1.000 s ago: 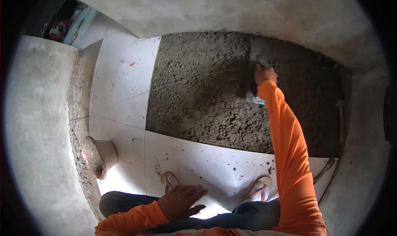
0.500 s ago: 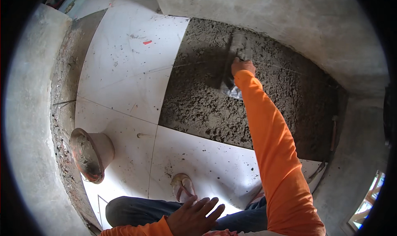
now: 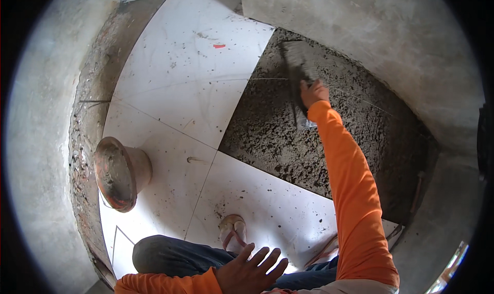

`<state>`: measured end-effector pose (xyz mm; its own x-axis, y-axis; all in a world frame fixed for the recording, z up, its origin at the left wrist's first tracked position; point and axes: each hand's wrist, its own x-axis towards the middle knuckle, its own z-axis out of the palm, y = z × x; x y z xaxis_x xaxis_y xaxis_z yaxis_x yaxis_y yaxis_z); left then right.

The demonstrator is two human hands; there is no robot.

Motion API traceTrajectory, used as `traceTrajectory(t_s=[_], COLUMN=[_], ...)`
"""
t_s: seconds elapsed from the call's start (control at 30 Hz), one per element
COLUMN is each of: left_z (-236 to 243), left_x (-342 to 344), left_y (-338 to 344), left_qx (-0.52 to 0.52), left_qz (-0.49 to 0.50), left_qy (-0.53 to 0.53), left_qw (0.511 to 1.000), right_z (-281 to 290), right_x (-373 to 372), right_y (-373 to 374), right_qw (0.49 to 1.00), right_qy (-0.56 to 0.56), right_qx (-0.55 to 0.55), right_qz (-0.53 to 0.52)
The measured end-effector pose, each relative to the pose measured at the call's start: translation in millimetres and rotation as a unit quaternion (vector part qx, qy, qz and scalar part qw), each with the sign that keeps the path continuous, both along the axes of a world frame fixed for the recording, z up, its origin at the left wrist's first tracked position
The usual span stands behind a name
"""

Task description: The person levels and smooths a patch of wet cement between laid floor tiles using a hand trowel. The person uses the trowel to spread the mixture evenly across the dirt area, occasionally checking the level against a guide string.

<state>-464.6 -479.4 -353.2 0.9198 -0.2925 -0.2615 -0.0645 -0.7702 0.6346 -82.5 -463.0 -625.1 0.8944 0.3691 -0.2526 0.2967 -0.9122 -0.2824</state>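
My right hand (image 3: 315, 93) is closed around a long flat trowel (image 3: 299, 62), its blade lying on a bed of rough grey mortar (image 3: 267, 134). Motion blurs the trowel, and the hand and sleeve cover part of it. White floor tiles (image 3: 180, 41) border the mortar on its left and near sides. In front of my body, above my bent knee (image 3: 170, 253), my left hand (image 3: 252, 273) is held with fingers spread and nothing in it. A thin string (image 3: 368, 98) runs across the mortar and tiles.
A mortar-smeared bucket (image 3: 141, 168) lies tipped or stands leaning on the tiles at left. Bare cement walls rise at left (image 3: 43, 134) and far right (image 3: 375, 26). Thin rods (image 3: 95, 101) jut near the left wall. My sandalled foot (image 3: 232, 229) rests on the near tile.
My view has shifted, so the tiles and mortar sit farther right. The trowel stays in my right hand and has moved over the mortar. My left hand remains spread.
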Motion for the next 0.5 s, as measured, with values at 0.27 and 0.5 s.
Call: traceTrajectory(t_s=[0.27, 0.5], left_z=[-6, -2], left_x=[-1, 10], left_y=[-16, -27], left_qx=[0.007, 0.02], left_qz=[0.009, -0.002], left_qy=[0.011, 0.026], left_qw=[1.0, 0.999], right_z=[-50, 9], right_x=[-9, -53], right_y=[30, 1], right_qw=[0.989, 0.705], right_qy=[-0.031, 0.4], right_qx=[0.109, 0.57], right_qz=[-0.094, -0.136])
